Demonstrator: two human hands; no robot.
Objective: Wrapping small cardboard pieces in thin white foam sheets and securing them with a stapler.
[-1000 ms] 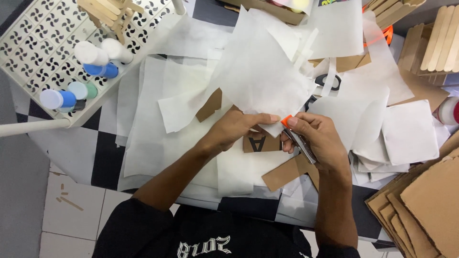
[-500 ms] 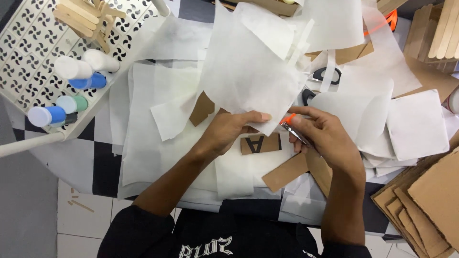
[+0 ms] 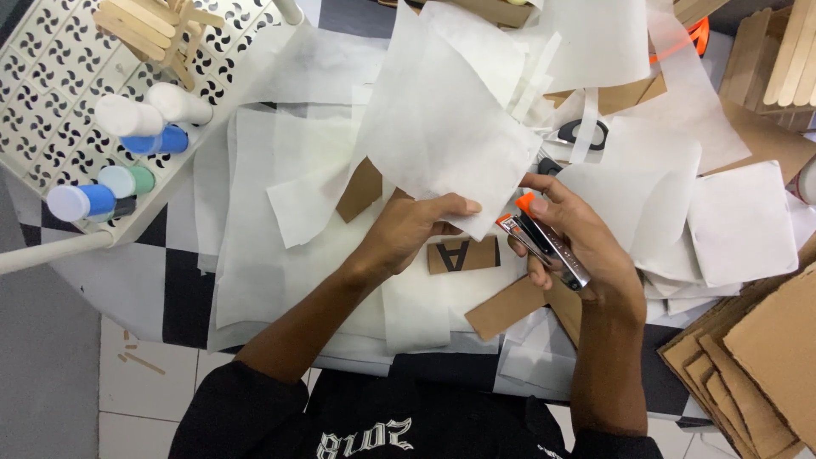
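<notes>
My left hand (image 3: 414, 229) pinches the lower corner of a large white paper sheet (image 3: 450, 119) that rises toward the top of the view. Just to its right, my right hand (image 3: 578, 246) grips a small metal stapler with an orange tip (image 3: 544, 238), its nose pointing at that paper corner. Below and between the hands lies a small brown cardboard piece with a black letter on it (image 3: 461, 255). More brown cardboard strips (image 3: 510, 308) lie under my right wrist.
Several white sheets (image 3: 280, 246) cover the checkered surface. A patterned white tray (image 3: 51, 102) at left holds paint bottles (image 3: 81, 202) and wooden sticks (image 3: 144, 25). Black-handled scissors (image 3: 582, 132) lie behind the hands. Stacked cardboard (image 3: 756, 357) sits at lower right, wooden slats (image 3: 786, 51) at upper right.
The view has shifted slightly. My hands have lifted the paper corner and the stapler a little, and the stapler now sits closer to the corner.
</notes>
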